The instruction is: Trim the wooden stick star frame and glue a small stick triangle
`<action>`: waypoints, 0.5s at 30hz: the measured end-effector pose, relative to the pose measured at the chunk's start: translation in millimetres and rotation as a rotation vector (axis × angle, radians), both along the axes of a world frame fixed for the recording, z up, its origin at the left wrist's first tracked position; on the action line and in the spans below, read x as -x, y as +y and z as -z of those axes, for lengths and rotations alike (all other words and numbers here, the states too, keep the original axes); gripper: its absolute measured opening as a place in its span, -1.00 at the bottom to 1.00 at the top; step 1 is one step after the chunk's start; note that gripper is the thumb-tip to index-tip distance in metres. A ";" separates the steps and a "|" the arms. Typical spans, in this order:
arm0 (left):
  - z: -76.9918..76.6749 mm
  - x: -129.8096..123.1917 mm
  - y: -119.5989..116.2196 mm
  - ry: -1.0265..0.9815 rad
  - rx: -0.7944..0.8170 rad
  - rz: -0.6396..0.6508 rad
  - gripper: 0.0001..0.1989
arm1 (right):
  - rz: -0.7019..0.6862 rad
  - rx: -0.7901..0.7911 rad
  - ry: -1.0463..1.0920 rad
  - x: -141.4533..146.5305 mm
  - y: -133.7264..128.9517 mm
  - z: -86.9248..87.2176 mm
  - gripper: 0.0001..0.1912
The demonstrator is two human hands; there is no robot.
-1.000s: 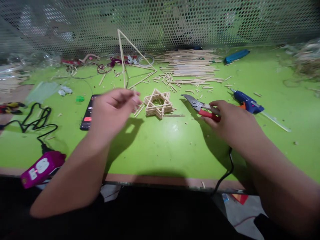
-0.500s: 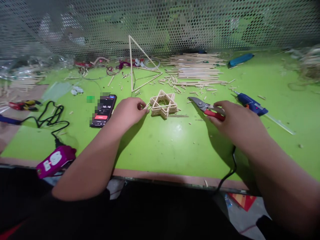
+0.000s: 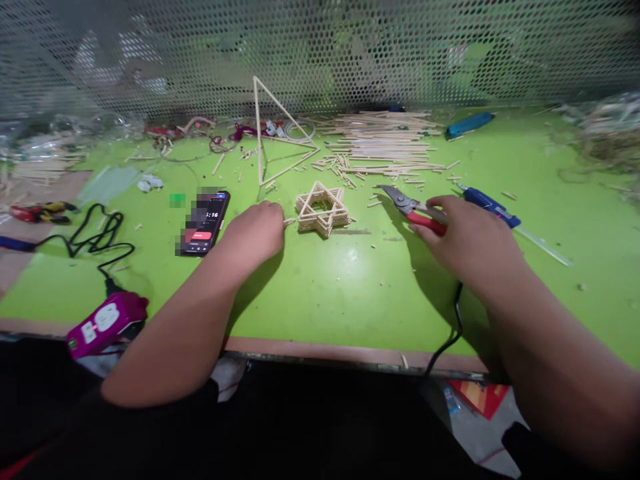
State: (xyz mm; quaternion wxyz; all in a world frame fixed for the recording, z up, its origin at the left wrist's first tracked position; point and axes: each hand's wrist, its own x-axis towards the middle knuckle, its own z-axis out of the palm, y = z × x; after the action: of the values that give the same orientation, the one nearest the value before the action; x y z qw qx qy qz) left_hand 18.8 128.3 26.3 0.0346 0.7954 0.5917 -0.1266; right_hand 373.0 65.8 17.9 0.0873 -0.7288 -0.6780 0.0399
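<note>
My right hand (image 3: 465, 227) grips red-handled pruning shears (image 3: 404, 201), their blade tips apart and pointing left over the table. My left hand (image 3: 259, 230) is closed, the fingers curled under and mostly hidden. The ends of short wooden sticks (image 3: 289, 221) poke out on its right side. Just right of that hand sits a six-pointed star (image 3: 323, 210) built of stacked wooden sticks, which neither hand touches. A tall triangular frame of sticks (image 3: 258, 133) stands behind the left hand.
Many loose sticks (image 3: 385, 143) lie at the back, below a perforated metal screen (image 3: 340, 53). A blue glue gun (image 3: 493, 207) is beyond my right hand, a teal cutter (image 3: 470, 125) behind it. Left lie a phone (image 3: 207, 223), a magenta power block (image 3: 107, 323) and pliers (image 3: 43, 212).
My left hand's fingers have curled inward, hiding most of the short sticks, and it sits slightly farther from the star. My right hand still holds the shears. The view has shifted slightly.
</note>
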 end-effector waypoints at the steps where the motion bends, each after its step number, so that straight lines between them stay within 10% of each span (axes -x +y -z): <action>1: 0.3 -0.4 -2.1 0.023 -0.016 0.017 -0.73 | 0.004 0.006 0.002 0.3 0.1 -0.2 -0.46; 7: -13.4 13.0 -4.7 -0.015 0.023 -0.057 -0.79 | 0.004 0.026 -0.015 4.5 0.8 2.1 -0.46; 12: -56.3 39.5 -8.5 -0.477 0.060 -0.262 -0.71 | -0.046 -0.002 -0.004 10.7 5.7 10.5 -0.43; 15: -67.8 43.0 -14.1 -0.832 0.272 -0.133 -0.71 | -0.125 -0.133 0.010 13.5 7.2 10.9 -0.48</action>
State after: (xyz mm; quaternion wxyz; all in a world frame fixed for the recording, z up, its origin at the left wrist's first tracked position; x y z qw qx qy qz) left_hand -24.3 114.2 94.1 0.3824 0.7271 0.5552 0.1301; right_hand 359.4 73.0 7.0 0.1362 -0.6774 -0.7229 0.0039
